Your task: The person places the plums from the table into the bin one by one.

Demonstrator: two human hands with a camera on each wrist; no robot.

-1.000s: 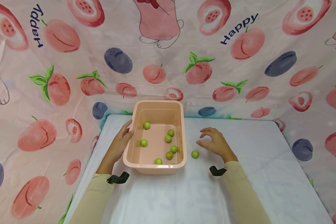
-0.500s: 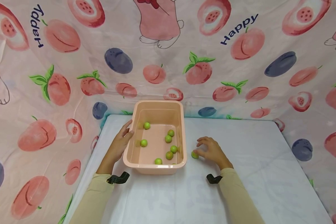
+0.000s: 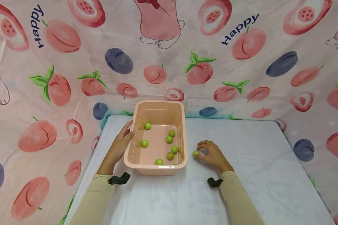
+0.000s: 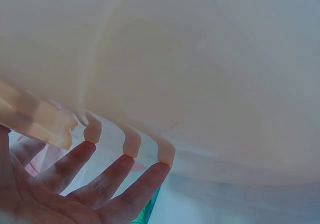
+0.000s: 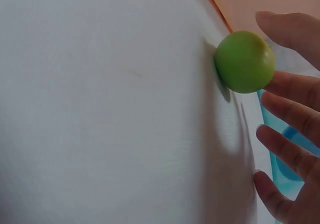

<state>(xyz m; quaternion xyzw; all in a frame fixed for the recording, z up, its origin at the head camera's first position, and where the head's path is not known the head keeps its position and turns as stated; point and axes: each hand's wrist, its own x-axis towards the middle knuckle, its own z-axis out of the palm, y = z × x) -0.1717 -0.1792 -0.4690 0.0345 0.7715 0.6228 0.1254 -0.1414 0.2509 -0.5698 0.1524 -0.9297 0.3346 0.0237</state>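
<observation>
A peach-coloured plastic tub [image 3: 155,171] stands on the white-covered table with several small round green fruits [image 3: 170,156] inside. My left hand [image 3: 121,145] rests on the tub's left side. In the left wrist view its nearly straight fingertips [image 4: 132,159] touch the tub's rim from below. To the right of the tub, one loose green fruit [image 5: 245,61], lime-like and smooth, lies on the table. My right hand [image 3: 212,153] is right beside it, thumb and index finger spread around the fruit. The other fingers are apart and loosely bent in the right wrist view.
The white table [image 3: 270,162] reaches right and forward of the tub. A fruit-printed curtain [image 3: 169,78] hangs behind and on both sides, close to the tub's far end. Black wrist mounts [image 3: 215,182] stick out from both sleeves.
My right hand has come down and left toward the loose fruit, so its thumb now overlaps it. The left hand, the tub and the fruits in it stay put.
</observation>
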